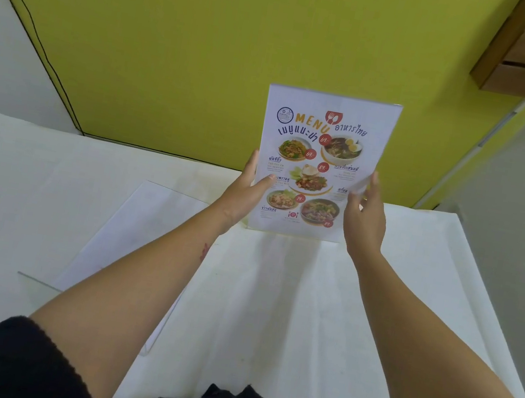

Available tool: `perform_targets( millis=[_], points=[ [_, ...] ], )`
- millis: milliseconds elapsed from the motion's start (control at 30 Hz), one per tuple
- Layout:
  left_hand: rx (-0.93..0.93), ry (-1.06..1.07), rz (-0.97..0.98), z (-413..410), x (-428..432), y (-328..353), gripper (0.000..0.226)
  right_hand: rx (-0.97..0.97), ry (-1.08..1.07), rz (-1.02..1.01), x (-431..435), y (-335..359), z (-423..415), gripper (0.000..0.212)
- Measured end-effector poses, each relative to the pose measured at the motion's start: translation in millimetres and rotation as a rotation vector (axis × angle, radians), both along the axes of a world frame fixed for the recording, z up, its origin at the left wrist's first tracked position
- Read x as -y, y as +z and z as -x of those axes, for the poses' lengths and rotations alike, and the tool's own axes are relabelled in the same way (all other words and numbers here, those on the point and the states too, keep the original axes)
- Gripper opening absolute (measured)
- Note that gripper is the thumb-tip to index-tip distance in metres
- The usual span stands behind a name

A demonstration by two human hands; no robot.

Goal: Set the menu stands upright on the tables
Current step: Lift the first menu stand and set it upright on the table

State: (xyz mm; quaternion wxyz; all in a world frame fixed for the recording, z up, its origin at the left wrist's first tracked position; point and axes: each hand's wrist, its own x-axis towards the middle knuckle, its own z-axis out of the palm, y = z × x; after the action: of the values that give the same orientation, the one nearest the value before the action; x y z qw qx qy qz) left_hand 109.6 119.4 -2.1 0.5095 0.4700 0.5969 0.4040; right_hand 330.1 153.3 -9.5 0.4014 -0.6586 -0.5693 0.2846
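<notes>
Both grips, left hand (248,189) & right hand (364,216), closed on side edges of upright clear acrylic menu stand (321,160) w/ printed food menu, between them, its base on white-clothed worktop (415,276).

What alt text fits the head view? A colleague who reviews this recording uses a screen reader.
Both hands, left hand and right hand, hold an upright menu stand by its side edges on a white table before a green wall. A second clear stand lies flat at left.
</notes>
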Motion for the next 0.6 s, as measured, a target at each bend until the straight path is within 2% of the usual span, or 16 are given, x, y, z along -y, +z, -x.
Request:
perform_targets(
  millis=[233,400,600],
  points=[
    [-0.165,0.016,-0.005,1,22,12,0.072,0.113,0.033,-0.017,11,-8,0,0.074],
    [-0.381,-0.021,-0.01,10,38,7,0.069,0.253,0.042,-0.069,24,-12,3,0.073],
    [-0.661,-0.103,0.035,37,73,0,0.062,0.334,0.11,-0.097,59,-14,28,0.067]
  ],
)
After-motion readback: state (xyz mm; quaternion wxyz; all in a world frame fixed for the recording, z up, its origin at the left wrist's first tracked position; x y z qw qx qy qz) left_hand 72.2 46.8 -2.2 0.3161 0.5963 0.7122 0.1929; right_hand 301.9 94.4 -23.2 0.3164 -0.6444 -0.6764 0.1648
